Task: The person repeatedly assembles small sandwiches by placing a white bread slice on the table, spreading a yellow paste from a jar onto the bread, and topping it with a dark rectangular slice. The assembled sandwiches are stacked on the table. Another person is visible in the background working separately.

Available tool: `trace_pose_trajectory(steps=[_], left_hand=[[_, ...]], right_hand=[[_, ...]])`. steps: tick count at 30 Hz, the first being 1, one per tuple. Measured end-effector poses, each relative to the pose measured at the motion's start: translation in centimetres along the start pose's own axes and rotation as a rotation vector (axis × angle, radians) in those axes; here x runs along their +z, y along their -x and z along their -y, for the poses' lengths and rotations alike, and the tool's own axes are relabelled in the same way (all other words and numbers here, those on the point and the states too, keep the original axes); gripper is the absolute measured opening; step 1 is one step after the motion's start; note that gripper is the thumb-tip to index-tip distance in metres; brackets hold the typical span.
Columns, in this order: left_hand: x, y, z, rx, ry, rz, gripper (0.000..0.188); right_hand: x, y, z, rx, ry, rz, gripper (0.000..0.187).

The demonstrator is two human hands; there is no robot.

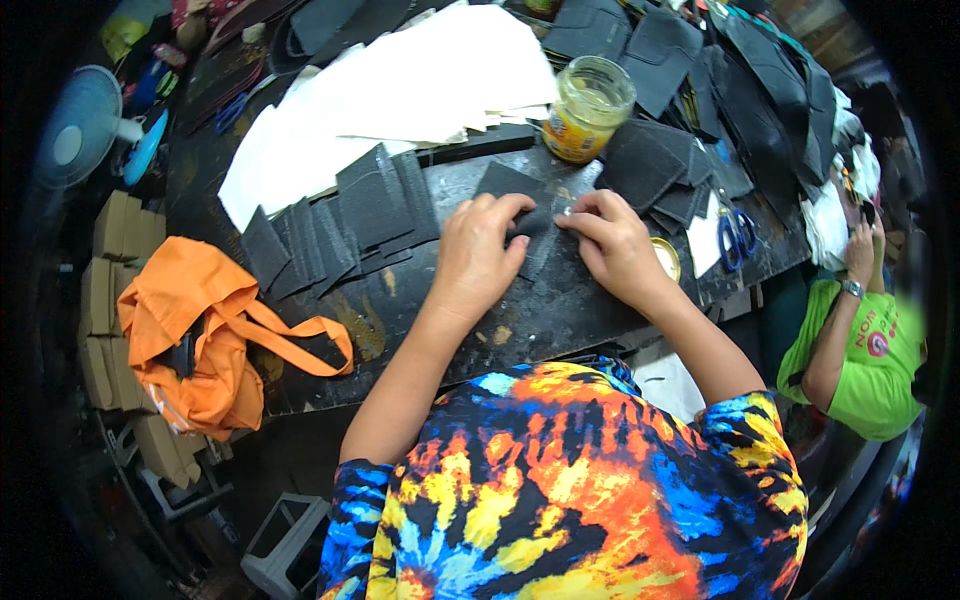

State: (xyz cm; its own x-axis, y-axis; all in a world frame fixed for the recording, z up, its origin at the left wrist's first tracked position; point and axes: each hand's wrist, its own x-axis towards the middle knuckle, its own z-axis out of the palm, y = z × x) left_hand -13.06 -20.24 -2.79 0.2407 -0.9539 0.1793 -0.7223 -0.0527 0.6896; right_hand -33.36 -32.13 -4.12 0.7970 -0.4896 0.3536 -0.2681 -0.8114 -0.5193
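Observation:
A dark textured fabric piece (522,200) lies on the black worktable (560,310) in front of me. My left hand (478,255) presses on its left part, fingers bent over its edge. My right hand (612,245) pinches its right edge with thumb and forefinger. Both hands touch the same piece, a few centimetres apart.
A fanned row of similar dark pieces (335,225) lies left, more (650,170) right. A glass jar (590,108), its lid (665,258), blue scissors (737,238), white sheets (400,95), an orange bag (205,330), a fan (75,125). Another person in green (860,340) sits right.

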Motion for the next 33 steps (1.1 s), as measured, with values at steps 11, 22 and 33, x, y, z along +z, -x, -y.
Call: trace_pose_trajectory(steps=[11, 22, 33], left_hand=[[-8.7, 4.0, 6.9, -0.267, 0.403, -0.624, 0.054], [-3.2, 1.0, 2.5, -0.079, -0.007, -0.267, 0.046], [-1.0, 0.7, 3.1, -0.162, 0.165, -0.142, 0.053]], right_hand=[[-7.6, -3.7, 1.9, 0.076, -0.012, -0.215, 0.041], [-9.1, -15.1, -2.1, -0.043, 0.578, 0.245, 0.091], [-12.1, -11.0, 0.5, -0.328, 0.48, -0.35, 0.036]])
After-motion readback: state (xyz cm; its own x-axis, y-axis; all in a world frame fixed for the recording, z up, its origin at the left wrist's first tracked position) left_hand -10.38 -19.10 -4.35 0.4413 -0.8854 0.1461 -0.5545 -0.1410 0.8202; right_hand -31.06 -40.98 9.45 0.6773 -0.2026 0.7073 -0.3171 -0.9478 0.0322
